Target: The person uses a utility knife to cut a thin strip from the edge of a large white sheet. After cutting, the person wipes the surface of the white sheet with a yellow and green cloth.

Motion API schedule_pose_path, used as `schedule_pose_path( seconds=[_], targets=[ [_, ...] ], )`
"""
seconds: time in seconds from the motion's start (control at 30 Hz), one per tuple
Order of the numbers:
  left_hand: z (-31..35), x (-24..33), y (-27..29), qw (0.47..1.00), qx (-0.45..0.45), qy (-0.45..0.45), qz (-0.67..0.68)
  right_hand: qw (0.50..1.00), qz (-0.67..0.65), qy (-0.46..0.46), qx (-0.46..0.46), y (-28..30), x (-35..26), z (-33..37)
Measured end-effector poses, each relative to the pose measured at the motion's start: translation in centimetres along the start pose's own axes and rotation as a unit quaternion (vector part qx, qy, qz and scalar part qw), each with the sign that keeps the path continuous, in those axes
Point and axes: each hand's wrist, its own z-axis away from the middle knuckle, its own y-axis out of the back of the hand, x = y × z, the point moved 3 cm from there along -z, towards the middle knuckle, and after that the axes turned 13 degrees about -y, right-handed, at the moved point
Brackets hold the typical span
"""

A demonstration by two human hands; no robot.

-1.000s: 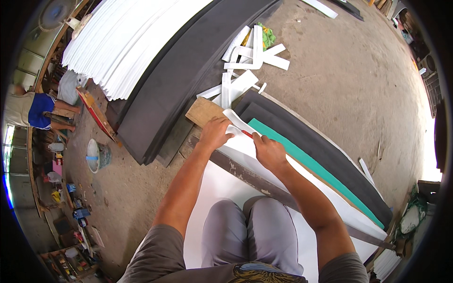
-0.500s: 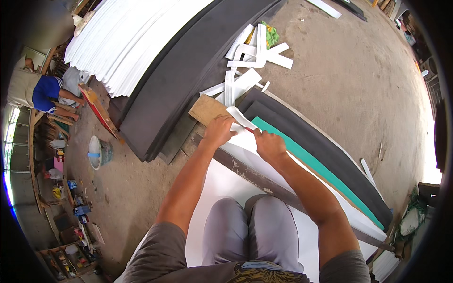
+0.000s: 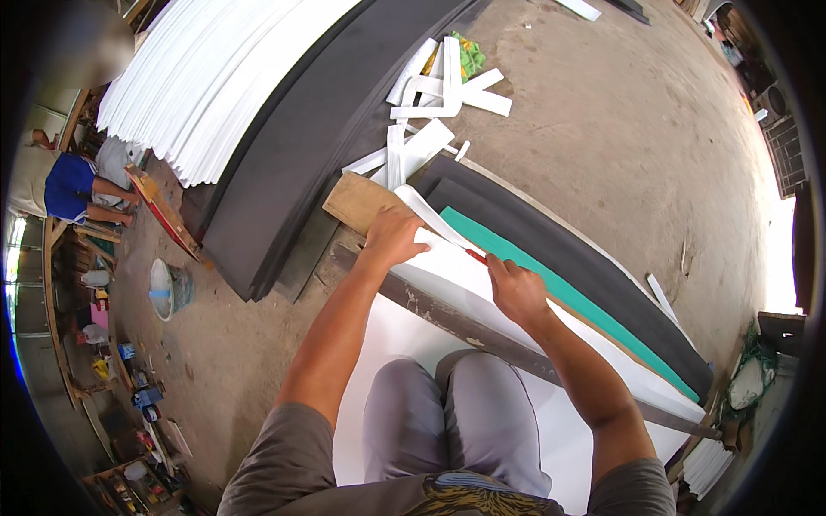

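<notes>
My right hand (image 3: 516, 288) is closed around a red-handled cutter knife (image 3: 475, 255), its front end at the edge of a long white sheet (image 3: 447, 254). Along that edge a narrow white strip (image 3: 428, 212) has come partly free and curls up toward the far end. My left hand (image 3: 395, 236) presses down on the sheet near its far left end, thumb spread away from the fingers. Just beyond it lies a brown wooden board (image 3: 354, 199). A worn dark bar (image 3: 447, 311) runs lengthwise under the near side of the sheet.
Beside the white sheet lie a green sheet (image 3: 568, 297) and black sheets (image 3: 572, 249). White offcuts (image 3: 452, 95) are heaped ahead. Tall stacks of black sheets (image 3: 284, 181) and white sheets (image 3: 215, 77) stand at far left. A bucket (image 3: 172, 288) and another person (image 3: 69, 185) are further left.
My right hand has drawn the knife toward the right and nearer to me along the sheet's edge. A longer stretch of strip stands loose. My left hand keeps its place on the sheet.
</notes>
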Motion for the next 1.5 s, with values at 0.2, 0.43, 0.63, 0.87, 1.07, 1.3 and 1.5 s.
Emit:
schedule_pose_path(
  seconds=[0.2,0.43,0.63,0.87,1.07,1.3,1.5],
  targets=[
    [0.5,0.5,0.8,1.0,0.025,-0.004,0.013,0.999,-0.012,0.029,0.036,-1.6,-1.6,-1.8],
    [0.5,0.9,1.4,1.0,0.01,0.008,0.027,0.998,0.058,0.019,-0.01,-2.4,-2.4,-2.0],
    [0.3,0.6,1.1,1.0,-0.001,0.006,0.013,0.99,0.127,0.01,-0.053,-1.7,-2.5,-1.5],
    [0.2,0.2,0.5,1.0,-0.007,-0.002,-0.004,0.984,0.168,-0.001,-0.058,-0.6,2.9,2.6],
    [-0.8,1.8,0.9,0.999,-0.048,-0.014,0.004,0.983,0.182,-0.001,-0.037,0.2,5.6,5.2],
    [0.1,2.9,-2.1,0.999,0.016,-0.049,0.013,0.992,0.022,-0.086,-0.087,2.3,5.5,6.8],
    [1.7,3.0,-1.0,0.994,0.072,-0.061,0.058,0.974,-0.042,-0.154,-0.158,5.1,4.0,6.6]
  ],
)
